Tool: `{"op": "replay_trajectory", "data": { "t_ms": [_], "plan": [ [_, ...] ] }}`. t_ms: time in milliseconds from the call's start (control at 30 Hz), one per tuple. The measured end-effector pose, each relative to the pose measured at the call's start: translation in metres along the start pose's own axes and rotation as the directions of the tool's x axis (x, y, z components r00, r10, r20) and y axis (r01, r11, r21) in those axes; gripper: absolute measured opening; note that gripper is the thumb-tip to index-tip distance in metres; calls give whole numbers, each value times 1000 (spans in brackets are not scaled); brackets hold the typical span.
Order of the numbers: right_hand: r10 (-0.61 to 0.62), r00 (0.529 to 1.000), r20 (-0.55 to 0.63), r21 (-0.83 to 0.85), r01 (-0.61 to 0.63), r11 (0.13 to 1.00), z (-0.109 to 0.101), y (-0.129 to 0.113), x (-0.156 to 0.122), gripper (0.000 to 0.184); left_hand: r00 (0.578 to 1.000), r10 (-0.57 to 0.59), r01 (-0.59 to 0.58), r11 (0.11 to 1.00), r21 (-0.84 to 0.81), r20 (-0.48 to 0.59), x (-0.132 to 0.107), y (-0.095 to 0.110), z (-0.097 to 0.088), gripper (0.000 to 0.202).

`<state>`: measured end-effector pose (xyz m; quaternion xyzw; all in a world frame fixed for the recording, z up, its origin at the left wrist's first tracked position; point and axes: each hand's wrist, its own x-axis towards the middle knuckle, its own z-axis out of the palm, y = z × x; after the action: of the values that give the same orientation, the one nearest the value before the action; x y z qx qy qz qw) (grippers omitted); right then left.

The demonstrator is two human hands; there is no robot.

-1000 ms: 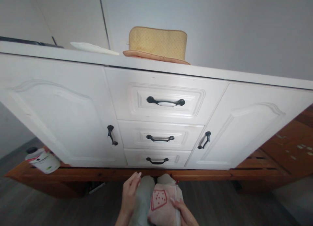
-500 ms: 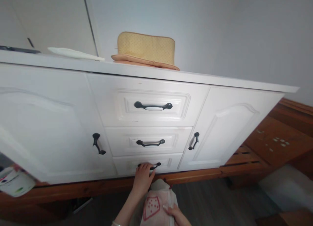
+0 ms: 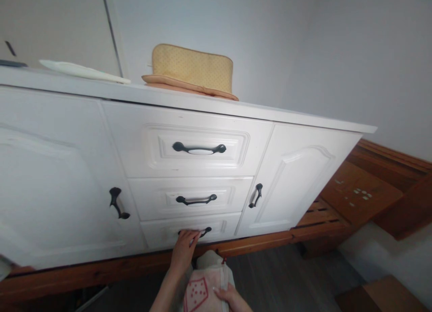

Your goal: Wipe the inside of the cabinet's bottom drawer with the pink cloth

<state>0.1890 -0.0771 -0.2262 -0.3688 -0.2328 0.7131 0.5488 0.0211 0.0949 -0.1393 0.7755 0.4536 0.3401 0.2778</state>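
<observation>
A tan cushion (image 3: 192,71) and perhaps a white tray (image 3: 83,71) top the cabinet.

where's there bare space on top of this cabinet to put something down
The white cabinet top looks bare from the yellow dotted pouch rightward to its far corner. Between the pouch and the flat white item is a narrower gap. The left end is crowded.

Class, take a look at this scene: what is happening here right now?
A person faces a white cabinet. Their left hand grips the black handle of the bottom drawer, which looks shut. Their right hand holds a pink cloth with a red pattern, low in front of the drawers. A tan hat sits on the cabinet top.
</observation>
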Motion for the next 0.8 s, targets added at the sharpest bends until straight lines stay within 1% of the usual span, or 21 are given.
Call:
{"op": "replay_trajectory", "data": {
  "t_ms": [100, 200, 300, 433, 533, 633, 700, 800],
  "plan": [
    [30, 999, -23, -8, -31, 999, 5, -4, -3, 70, 1000, -7, 7, 1000, -24, -2, -1, 0, -1, 35],
    [25, 999, -28, 30, -25, 999, 7, -4, -4, 75, 1000, -17, 17, 999, -32, -10, -1, 1, -1, 35],
    [14, 1000, -22, 37, -13, 999, 7, -3, -5, 74, 1000, -17, 16, 999, -39, -19, -2, 0, 1, 35],
    [22, 999, -49, 27, -21, 999, 10, -5, -8, 73, 1000, -14, 13, 999, -52, -27, -3, -1, 2, 35],
    [33, 999, -25, 92, -30, 995, 15, -9, -11, 70, 999, -21, 20, 998, -53, -24, -4, -1, 2, 33],
    [29, 1000, 8, 125, -30, 992, 18, -11, -14, 62, 999, -36, 35, 998, -54, -18, -4, 2, 0, 33],
    [45, 999, 5, 128, -45, 991, 19, -13, -16, 58, 999, -44, 44, 997, -58, -9, -4, 4, -1, 34],
    [85, 996, -12, 144, -83, 986, 21, -17, -21, 62, 999, -51, 52, 996, -67, 10, -10, 8, -4, 33]
  ]
}}
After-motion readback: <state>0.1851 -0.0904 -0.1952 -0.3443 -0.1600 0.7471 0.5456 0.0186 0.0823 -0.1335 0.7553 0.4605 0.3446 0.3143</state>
